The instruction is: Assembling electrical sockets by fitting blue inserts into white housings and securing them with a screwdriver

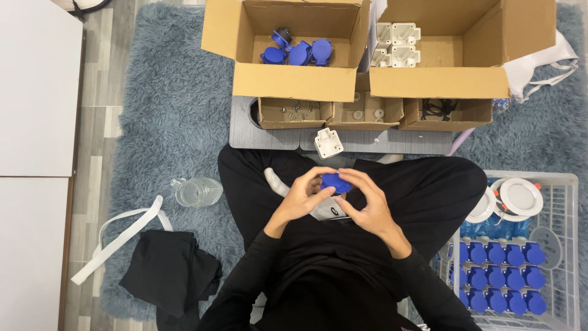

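Observation:
Both my hands meet over my lap around a small blue plastic socket part (335, 182). My left hand (303, 197) grips its left side with the fingers curled over the top. My right hand (366, 205) closes on its right side and underside. A white square plastic housing (328, 142) lies on the grey board (269, 138) just beyond my knees. I sit cross-legged in black clothing on a blue-grey shaggy rug (168, 110).
A cardboard box (294, 81) ahead holds blue socket parts (298, 53); another box (429, 83) holds white housings (397, 44). Low trays hold screws (297, 111) and black rings (437, 108). A white crate (566, 245) at right holds several assembled blue pieces. A glass jar (197, 191) and black cloth (168, 273) lie left.

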